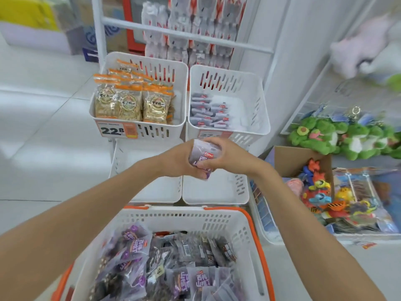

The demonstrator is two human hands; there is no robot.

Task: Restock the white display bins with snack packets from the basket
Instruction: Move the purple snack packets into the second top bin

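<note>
Left hand [181,159] and right hand [223,156] both curl round one purple snack packet [204,154], held above the lower white bins [217,193]. Basket [184,216] near, full of purple packets. Far right bin [261,118] part filled, far left bin [143,61] holds orange-topped packs. White tiled floor [43,105] left; toy box [303,157] and green plush [325,137] right

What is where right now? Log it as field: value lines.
hands: left hand and right hand together grip purple snack packets
basket: white, orange handles, holds loose purple packets
upper left bin: orange-topped packets, tag reads 22.8
upper right bin: partly filled, flat packets
lower bins: no packets visible
</note>
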